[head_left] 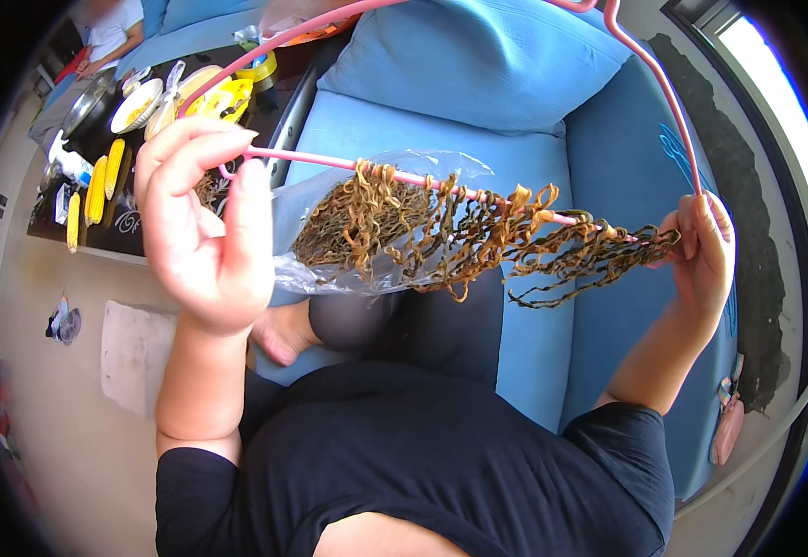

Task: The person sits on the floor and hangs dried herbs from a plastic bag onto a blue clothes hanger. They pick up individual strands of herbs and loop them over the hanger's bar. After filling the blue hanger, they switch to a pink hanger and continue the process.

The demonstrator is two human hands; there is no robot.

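Observation:
A pink clothes hanger (pixel 306 159) is held up in front of me, its long bar slanting down to the right. Over that bar hang curly, brown-green dried strips (pixel 524 232), bunched from the middle to the right end. My left hand (pixel 204 232) pinches the hanger's left end between thumb and fingers. At the opposite corner, my right hand (pixel 704 246) is closed round the hanger, against the last strips. Behind the bar lies a clear plastic bag (pixel 306 278) with a heap of similar dried strips in it, above my legs.
I sit on a blue sofa (pixel 538 325) with a large cushion (pixel 478 65) at its far side. A dark table (pixel 148 237) at left bears corn cobs (pixel 97 190), a white bowl (pixel 137 105) and a yellow bag (pixel 227 97). Another person (pixel 111 37) sits far left. Blue wire (pixel 682 153) hangs by the armrest.

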